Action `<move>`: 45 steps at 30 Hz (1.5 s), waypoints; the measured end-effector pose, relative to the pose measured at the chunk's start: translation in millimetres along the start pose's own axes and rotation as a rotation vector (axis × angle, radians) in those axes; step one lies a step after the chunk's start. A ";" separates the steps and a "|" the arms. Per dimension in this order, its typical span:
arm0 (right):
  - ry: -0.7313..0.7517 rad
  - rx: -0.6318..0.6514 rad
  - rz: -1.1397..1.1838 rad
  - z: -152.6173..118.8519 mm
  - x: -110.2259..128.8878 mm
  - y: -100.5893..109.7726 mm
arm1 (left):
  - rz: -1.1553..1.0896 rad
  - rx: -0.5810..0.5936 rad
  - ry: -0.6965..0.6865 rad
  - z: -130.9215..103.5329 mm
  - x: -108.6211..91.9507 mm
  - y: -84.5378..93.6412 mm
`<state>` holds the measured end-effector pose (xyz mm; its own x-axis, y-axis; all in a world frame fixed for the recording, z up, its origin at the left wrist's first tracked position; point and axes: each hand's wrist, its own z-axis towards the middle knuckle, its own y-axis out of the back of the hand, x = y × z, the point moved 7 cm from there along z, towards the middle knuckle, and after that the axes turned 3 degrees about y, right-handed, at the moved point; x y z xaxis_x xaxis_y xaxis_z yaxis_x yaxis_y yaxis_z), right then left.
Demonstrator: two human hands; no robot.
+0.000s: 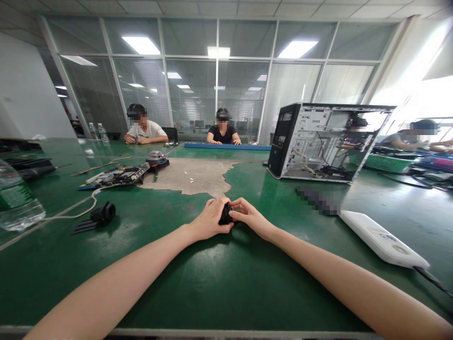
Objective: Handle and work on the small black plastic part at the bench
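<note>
Over the middle of the green table, both hands meet at a small black part (225,215), whose kind I cannot make out. My left hand (208,221) wraps around it from the left, thumb low and fingers over the top. From the other side, my right hand (252,218) pinches its right edge between thumb and fingertips. Much of the part is hidden behind the fingers. To the left lies a black plastic piece (102,213) with a round collar and several flat prongs.
A water bottle (17,200) stands at far left, near circuit boards (116,177) with a cable. An open computer case (283,141) stands at back right. A white device (384,240) with a cord lies at right. Beyond are a green basket (391,164) and several people.
</note>
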<state>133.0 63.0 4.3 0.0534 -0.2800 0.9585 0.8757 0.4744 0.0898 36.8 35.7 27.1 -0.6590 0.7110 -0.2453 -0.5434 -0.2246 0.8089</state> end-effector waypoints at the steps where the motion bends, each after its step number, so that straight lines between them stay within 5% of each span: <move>1: 0.012 0.014 0.009 -0.1 1.2 -0.7 | -0.004 0.002 0.003 -0.1 0.1 -0.1; 45: 0.031 0.031 0.004 -0.3 3.0 -0.4 | -0.007 0.005 0.030 -0.6 -0.4 0.8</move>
<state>133.0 61.7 7.0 0.0722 -0.3032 0.9502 0.8604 0.5008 0.0944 36.3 34.8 27.5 -0.6704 0.6925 -0.2664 -0.5451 -0.2162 0.8100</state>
